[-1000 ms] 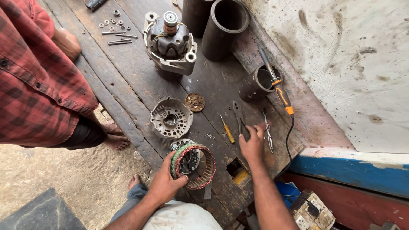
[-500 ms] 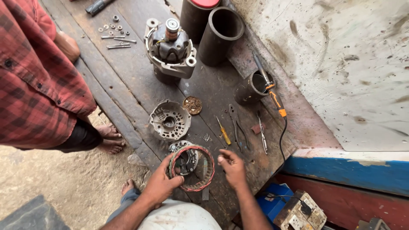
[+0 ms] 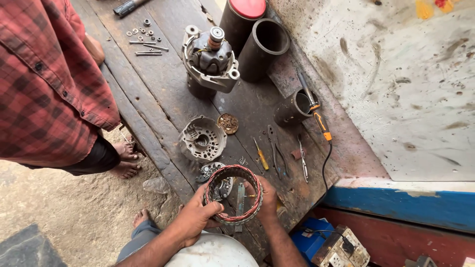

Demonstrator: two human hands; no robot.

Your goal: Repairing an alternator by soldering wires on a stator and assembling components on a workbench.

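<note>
The stator ring [image 3: 233,194], a metal hoop wound with copper and red wire, sits between both hands at the near edge of the bench [image 3: 163,79]. Its opening faces up at the camera, so its axis runs roughly vertical and the hoop lies nearly flat, slightly tilted.

The left hand [image 3: 194,221] grips the rim at about 7 o'clock, thumb over the top edge and fingers curled beneath. The right hand [image 3: 266,200] clasps the rim at about 3 o'clock, fingers wrapped around the outside. Both are closed on the ring, equally near.

Through the hoop a metal strip [image 3: 240,205] and a rectifier plate [image 3: 213,174] show. The end housing [image 3: 202,139] lies at 11 o'clock from the ring, the yellow screwdriver [image 3: 261,155] at 1 o'clock, pliers [image 3: 277,151] beside it.
</note>
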